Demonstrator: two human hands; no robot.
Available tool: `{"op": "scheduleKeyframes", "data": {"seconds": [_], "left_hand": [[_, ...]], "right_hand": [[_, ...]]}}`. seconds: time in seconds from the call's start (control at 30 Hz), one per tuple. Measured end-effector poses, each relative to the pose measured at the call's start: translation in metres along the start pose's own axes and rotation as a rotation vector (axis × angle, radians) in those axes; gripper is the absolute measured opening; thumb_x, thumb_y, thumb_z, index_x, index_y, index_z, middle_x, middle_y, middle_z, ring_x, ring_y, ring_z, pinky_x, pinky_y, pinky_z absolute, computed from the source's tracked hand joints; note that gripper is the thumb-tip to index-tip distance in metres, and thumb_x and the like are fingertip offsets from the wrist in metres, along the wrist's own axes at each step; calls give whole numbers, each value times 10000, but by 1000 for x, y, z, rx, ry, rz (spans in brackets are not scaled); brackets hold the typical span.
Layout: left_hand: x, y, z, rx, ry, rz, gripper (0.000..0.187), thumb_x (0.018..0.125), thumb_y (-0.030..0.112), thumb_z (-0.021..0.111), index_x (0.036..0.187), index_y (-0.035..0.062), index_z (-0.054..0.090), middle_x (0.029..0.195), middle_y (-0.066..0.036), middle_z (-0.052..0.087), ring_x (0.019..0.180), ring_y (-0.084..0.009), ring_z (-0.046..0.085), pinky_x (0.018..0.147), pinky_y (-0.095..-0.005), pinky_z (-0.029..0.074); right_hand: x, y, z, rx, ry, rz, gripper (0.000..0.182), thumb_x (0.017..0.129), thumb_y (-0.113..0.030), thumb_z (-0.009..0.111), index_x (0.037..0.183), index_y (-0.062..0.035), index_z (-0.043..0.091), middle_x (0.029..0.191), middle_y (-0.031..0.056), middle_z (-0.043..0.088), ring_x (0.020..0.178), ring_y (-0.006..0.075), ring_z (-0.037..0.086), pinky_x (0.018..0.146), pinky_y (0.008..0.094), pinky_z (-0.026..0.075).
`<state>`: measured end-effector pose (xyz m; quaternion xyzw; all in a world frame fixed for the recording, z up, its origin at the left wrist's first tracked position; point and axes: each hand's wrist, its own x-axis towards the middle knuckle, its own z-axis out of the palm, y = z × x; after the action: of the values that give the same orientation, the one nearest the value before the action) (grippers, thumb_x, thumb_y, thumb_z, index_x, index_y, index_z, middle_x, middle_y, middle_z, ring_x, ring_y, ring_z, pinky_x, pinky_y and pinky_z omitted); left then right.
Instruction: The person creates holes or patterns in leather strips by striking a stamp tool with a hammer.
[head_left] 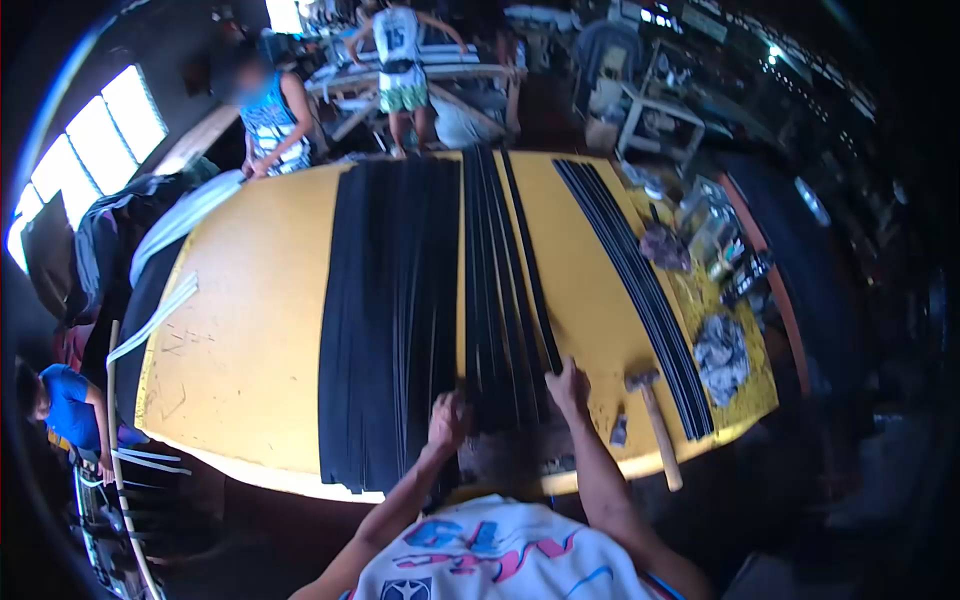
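Observation:
Long black strips lie side by side on a yellow table (250,290). A wide group of black strips (385,300) covers the middle, with a narrower, slightly fanned group (490,280) to its right. My left hand (449,420) is closed at the near end of the gap between these groups; what its fingers hold is too dark to make out. My right hand (570,390) is closed at the near end of a single black strip (532,270), which runs away from me apart from the others. A hammer (658,430) and a small dark piece (619,430) lie right of that hand.
Another bundle of black strips (640,300) lies further right. A crumpled grey cloth (722,358) and clutter (715,230) sit along the right edge. White strips (160,320) hang over the left edge. Other people (275,120) are beyond the far edge and at the left.

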<state>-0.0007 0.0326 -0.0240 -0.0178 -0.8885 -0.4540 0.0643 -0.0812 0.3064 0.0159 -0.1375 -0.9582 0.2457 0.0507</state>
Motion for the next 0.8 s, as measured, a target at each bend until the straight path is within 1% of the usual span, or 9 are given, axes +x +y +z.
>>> {"op": "scheduleKeyframes", "data": {"seconds": [0.1,0.17,0.3,0.37,0.5,0.57,0.67,0.77,0.8], "left_hand": [[8,-13,12,64,16,87,385,873,230,653,1182,10,589,1214,-232,575,1138,-411,536,982,-455,448],[15,14,8,71,62,22,379,867,228,653,1177,17,596,1190,-226,585,1110,-402,546,967,-457,449],[31,24,18,172,105,46,353,860,232,650,1150,37,602,1137,-213,605,1070,-399,556,928,-470,454],[37,30,19,204,142,-7,403,853,267,660,1174,39,577,1122,-211,608,1058,-394,558,907,-478,458],[51,17,31,207,71,-233,562,842,375,676,1263,31,532,1149,-192,632,1103,-361,586,923,-472,454],[60,13,34,186,58,-270,614,844,418,671,1280,12,520,1158,-184,645,1126,-347,597,936,-466,450],[75,15,36,176,-33,-379,670,816,462,701,1265,0,517,1153,-198,645,1111,-360,607,909,-454,476],[88,18,37,-14,-90,-502,769,749,480,772,1269,-12,490,1156,-212,640,1093,-359,623,902,-434,496],[91,18,40,-56,-76,-492,818,718,478,801,1275,-21,470,1150,-219,640,1086,-354,629,905,-422,500]], "right_hand": [[-2,-12,4,29,-29,-44,482,742,-312,694,1142,-60,599,916,226,695,891,435,661,802,498,529],[-8,-11,20,-90,-14,-162,558,750,-289,685,1209,11,582,927,263,687,884,432,671,837,484,537],[-3,-21,21,-115,-162,-109,627,749,-294,701,1260,37,549,1015,281,667,967,426,653,886,476,524],[-4,-9,37,-73,110,-328,660,753,-312,709,1283,37,524,1059,296,651,1003,431,640,888,486,523],[7,-39,0,59,-246,-21,631,763,-315,709,1256,37,531,1080,292,649,1019,443,631,899,499,515],[10,-45,-6,86,-282,-10,600,774,-346,689,1219,32,556,1102,281,650,1044,435,627,912,503,507],[5,-58,-10,-144,-488,-2,592,813,-453,632,1190,0,575,1179,254,637,1108,414,613,945,493,493],[0,-77,-23,-95,-438,85,531,753,-373,718,1105,14,623,1131,250,656,1088,411,623,933,468,508],[6,-80,-24,-151,-572,108,656,820,-468,649,1260,1,522,1270,235,598,1170,422,575,986,495,472]]}}
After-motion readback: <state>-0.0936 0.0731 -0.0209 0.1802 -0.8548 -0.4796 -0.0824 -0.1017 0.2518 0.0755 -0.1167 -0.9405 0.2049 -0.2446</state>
